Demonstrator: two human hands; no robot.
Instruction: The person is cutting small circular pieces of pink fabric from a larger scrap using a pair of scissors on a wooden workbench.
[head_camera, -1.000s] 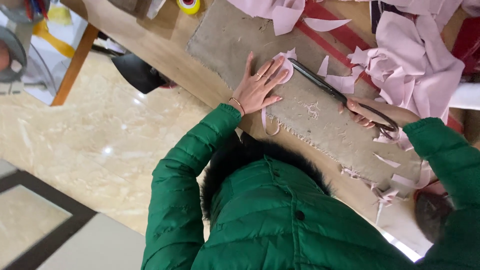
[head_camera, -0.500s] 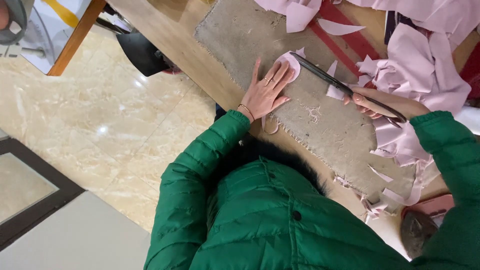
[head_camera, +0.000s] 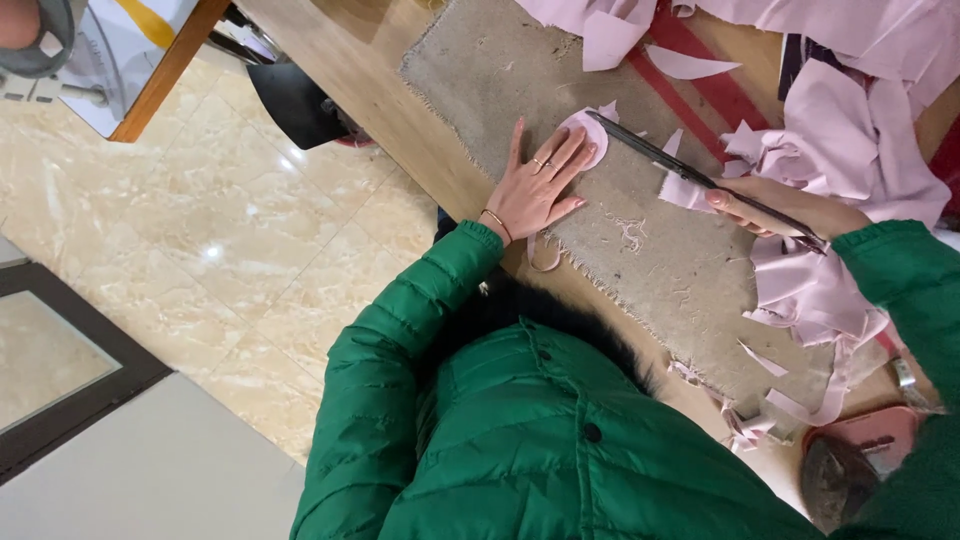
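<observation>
Grey felt mat is covering the wooden bench — left hand is pressing flat, fingers spread, on a rounded pink cloth piece; right hand is gripping long scissors, their blade tip touching the piece's far edge.

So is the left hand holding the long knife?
No, the left hand lies flat on the pink piece; the right hand grips the long knife.

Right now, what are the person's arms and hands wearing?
Both arms are in puffy, quilted green jacket sleeves. The left hand is bare, with a thin bangle at the wrist and a ring on a finger. The right hand is bare; no jewellery shows.
</observation>
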